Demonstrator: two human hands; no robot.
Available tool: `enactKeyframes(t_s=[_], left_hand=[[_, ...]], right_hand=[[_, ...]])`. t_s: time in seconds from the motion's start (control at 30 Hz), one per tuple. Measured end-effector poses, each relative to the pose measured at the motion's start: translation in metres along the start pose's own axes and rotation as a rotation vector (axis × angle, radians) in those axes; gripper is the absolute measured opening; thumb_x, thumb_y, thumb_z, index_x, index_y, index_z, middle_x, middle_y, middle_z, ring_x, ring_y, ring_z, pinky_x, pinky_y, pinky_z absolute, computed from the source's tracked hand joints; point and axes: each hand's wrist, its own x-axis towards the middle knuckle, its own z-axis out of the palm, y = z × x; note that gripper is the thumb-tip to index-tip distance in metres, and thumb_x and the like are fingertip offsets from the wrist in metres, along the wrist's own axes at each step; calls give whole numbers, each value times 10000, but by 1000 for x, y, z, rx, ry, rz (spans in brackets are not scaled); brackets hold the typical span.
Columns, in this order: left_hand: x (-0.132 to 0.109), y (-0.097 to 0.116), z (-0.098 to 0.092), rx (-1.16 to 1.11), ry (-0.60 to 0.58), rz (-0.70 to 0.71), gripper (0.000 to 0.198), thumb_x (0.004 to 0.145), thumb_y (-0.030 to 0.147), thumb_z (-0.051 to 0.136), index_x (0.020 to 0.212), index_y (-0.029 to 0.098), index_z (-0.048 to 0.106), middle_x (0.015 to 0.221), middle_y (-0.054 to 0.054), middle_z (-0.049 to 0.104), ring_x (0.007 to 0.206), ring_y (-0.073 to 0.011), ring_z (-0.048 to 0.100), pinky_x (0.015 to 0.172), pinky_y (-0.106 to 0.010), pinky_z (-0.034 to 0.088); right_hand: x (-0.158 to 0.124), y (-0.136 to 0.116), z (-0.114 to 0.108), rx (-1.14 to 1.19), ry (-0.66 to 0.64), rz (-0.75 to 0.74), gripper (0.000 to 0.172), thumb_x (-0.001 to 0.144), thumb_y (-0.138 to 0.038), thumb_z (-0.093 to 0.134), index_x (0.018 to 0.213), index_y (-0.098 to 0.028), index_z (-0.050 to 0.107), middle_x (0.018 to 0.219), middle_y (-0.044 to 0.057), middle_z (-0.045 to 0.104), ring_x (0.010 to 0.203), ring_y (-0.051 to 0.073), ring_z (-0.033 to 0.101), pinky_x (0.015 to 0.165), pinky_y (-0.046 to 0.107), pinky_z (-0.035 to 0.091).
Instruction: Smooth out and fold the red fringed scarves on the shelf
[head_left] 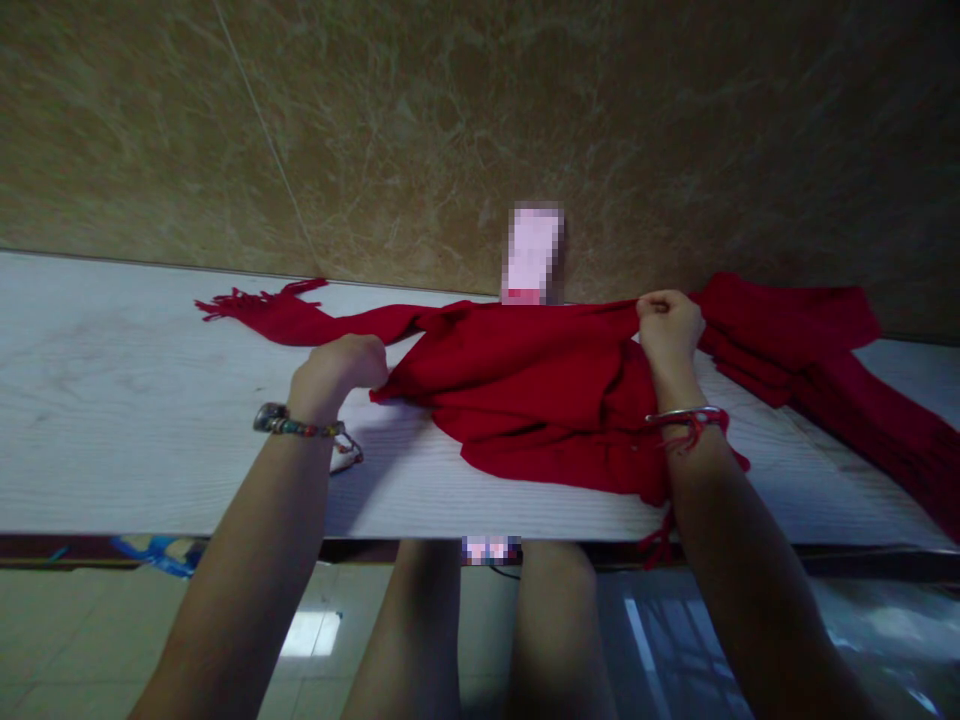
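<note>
A red scarf (525, 370) with fringed ends lies bunched and partly spread over the white wood-grain table (150, 420). My left hand (341, 370) is closed on the scarf's left edge, with its fingertips mostly hidden from me. Farther right, my right hand (670, 325) pinches the upper right edge of the cloth. The scarf is pulled out between the two hands, its lower folds resting on the tabletop. One fringed end reaches left along the back of the table, and a bit of fringe hangs over the front edge near my right forearm.
More folded red cloth (795, 340) lies at the right, its fringe running toward the front corner. A blurred pink rectangular object (534, 250) stands against the brown marbled wall (420, 130). Below the table's front edge are a blue plastic item (161, 552) and my legs.
</note>
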Motion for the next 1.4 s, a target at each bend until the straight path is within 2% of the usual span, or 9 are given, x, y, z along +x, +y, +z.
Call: enactKeyframes(t_s=[0.1,0.17,0.27,0.5,0.63,0.83,1.1,1.27,1.4], left_hand=[[-4,9,-7,115,-61,-183,90,559,171,604,627,194,659,583,-70,652,677,-262,652,629,-309,481],[-7,23,-12,121,58,-227,169,675,222,558,780,182,685,739,-108,695,779,-274,659,672,-312,479],[-9,45,-12,29,209,-117,267,818,303,459,895,170,677,859,-116,704,826,-254,650,715,-302,473],[-5,60,6,78,-70,88,258,750,242,572,972,164,680,954,-121,704,869,-266,652,709,-290,476],[-6,58,4,69,22,43,276,764,157,503,966,174,690,959,-123,703,906,-272,647,733,-311,478],[-5,56,-4,-25,197,18,253,802,175,477,945,175,685,939,-91,708,902,-245,641,779,-316,479],[-4,60,0,52,133,116,233,835,224,512,965,167,696,904,-75,720,844,-220,652,750,-282,475],[-3,62,-1,56,174,135,235,842,217,500,949,166,703,900,-73,720,857,-214,648,771,-280,467],[-5,59,-5,27,252,54,246,844,226,487,944,170,704,912,-79,719,866,-220,645,778,-293,468]], right_hand=[[-2,3,1,-13,-134,-31,102,677,-191,569,588,-241,571,613,35,621,653,226,581,697,398,474],[-5,1,2,-32,-262,-92,107,660,-182,587,570,-241,580,601,25,616,645,217,578,683,383,478],[-11,-11,1,-22,-352,-252,91,673,-170,592,631,-239,633,714,41,656,697,213,594,722,379,485],[-34,-47,-1,91,-613,-589,207,777,-186,554,921,-228,695,1019,64,701,990,236,616,922,417,442],[-44,-51,2,26,-823,-598,207,771,-176,570,907,-229,717,995,50,727,950,235,647,886,388,464],[-39,-51,-2,16,-733,-538,224,833,-212,511,924,-219,716,941,54,736,867,221,664,818,363,487],[-47,-49,11,-114,-768,-686,416,812,-142,515,1213,-203,604,1220,80,637,1117,240,580,972,421,440],[-55,-57,13,-253,-750,-612,288,848,-159,482,1039,-209,691,1068,74,707,1004,249,630,883,396,475],[-49,-59,8,-175,-530,-502,233,842,-166,485,899,-194,710,943,80,727,897,244,646,814,370,474]])
